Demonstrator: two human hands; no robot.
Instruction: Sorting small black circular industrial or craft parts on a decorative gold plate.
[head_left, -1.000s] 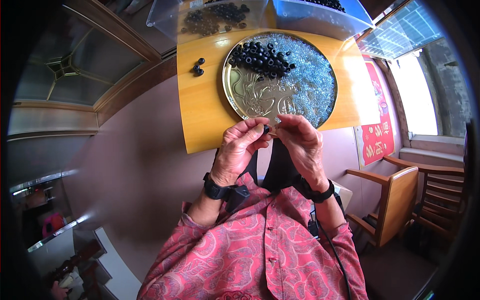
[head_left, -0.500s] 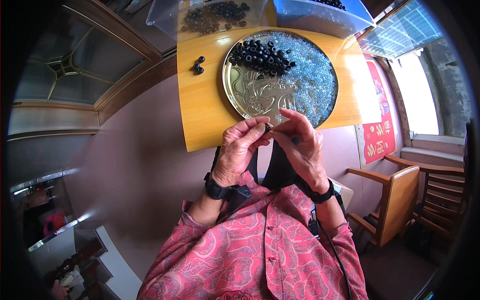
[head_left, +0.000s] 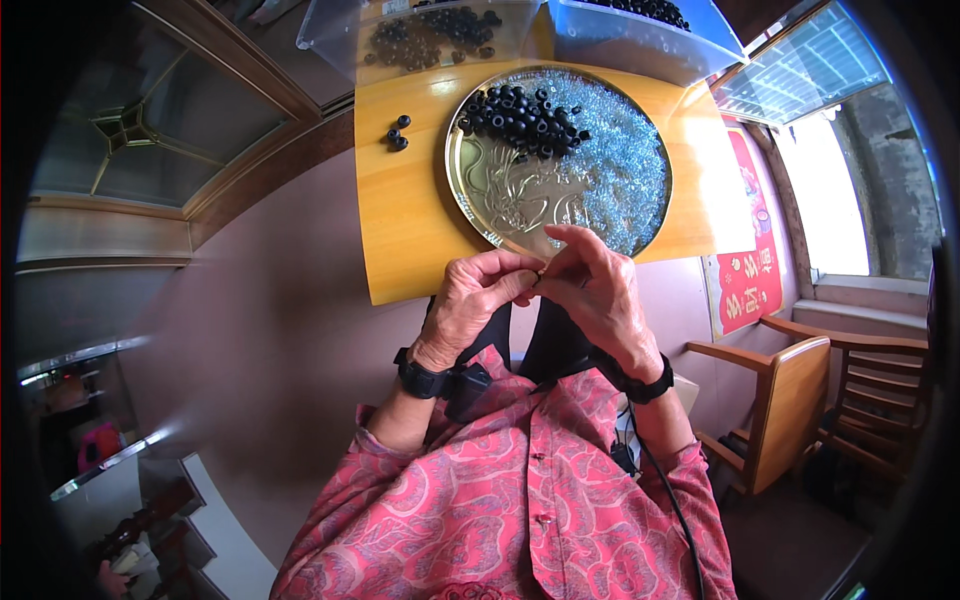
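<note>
Close together at the near edge of the tray, my left hand and my right hand meet at their fingertips. A black bead, mostly covered, shows as a dark sliver in the left thumb-and-finger pinch. My right thumb and forefinger are pressed together right beside it; what they grip is too small to make out. Beyond the hands lies a round gold tray with an embossed bottom. It bears a heap of black beads at its far left and many tiny clear-blue beads over its right side.
The tray rests on a yellow wooden table, with a few loose black beads to its left. Two clear plastic bins holding black beads stand at the far edge. A wooden chair is at the right.
Both hands have shifted slightly nearer to me, and the fingertips have come closer together. The black bead, plainly visible before, is now mostly covered by fingers.
</note>
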